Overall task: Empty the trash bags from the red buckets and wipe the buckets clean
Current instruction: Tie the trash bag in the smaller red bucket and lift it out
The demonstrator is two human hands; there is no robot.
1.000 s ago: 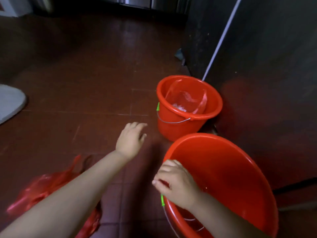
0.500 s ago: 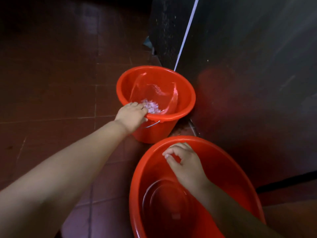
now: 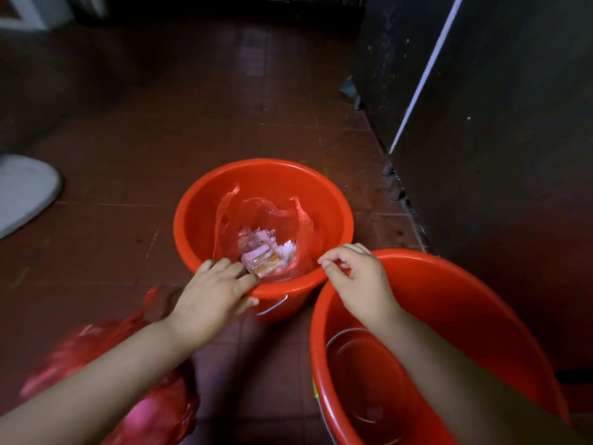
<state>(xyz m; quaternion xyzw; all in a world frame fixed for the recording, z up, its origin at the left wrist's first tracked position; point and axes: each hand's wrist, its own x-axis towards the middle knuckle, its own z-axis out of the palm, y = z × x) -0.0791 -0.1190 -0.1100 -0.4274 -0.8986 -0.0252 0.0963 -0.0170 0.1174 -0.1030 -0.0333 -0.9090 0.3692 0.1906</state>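
Two red buckets stand on the brown tiled floor. The smaller bucket (image 3: 205,200) holds a translucent red trash bag (image 3: 298,216) with paper scraps at its bottom. My left hand (image 3: 215,293) grips this bucket's near rim, fingers inside and thumb outside. The larger bucket (image 3: 465,316) stands nearer on the right, with no bag in it and a metal handle lying against its inner wall. My right hand (image 3: 356,277) hovers over its far rim, close to the smaller bucket. Its fingers are loosely bent and hold nothing that I can see.
A crumpled red plastic bag (image 3: 154,406) lies on the floor at the lower left, partly under my left arm. A white rounded object (image 3: 25,194) sits at the left edge. A dark wall (image 3: 497,123) with a white strip runs along the right.
My left hand reached forward and took the smaller bucket's rim. My right hand left the larger bucket's near rim and moved up to its far rim. The smaller bucket now stands farther from the wall.
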